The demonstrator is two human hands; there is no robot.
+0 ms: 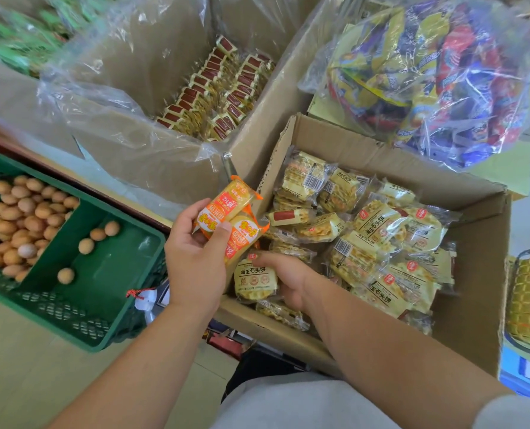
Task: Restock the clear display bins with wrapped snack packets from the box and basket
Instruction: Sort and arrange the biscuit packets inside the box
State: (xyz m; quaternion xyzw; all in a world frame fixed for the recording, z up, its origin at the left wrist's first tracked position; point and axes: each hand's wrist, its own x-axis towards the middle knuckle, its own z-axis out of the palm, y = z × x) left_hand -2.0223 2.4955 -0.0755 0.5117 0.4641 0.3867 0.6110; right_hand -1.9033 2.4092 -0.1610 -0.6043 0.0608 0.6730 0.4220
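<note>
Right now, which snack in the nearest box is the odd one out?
Look in the nearest open brown cardboard box. By its left wall lies a slim clear-wrapped packet; only it bears a long dark-red label.

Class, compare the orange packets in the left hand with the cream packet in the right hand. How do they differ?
Colour: the orange packets are orange and yellow, the cream packet pale. Count: the left hand grips two orange packets, the right hand one cream packet. Position: the orange packets are lifted at the box edge; the cream packet is down inside the box. Both are wrapped.
</note>
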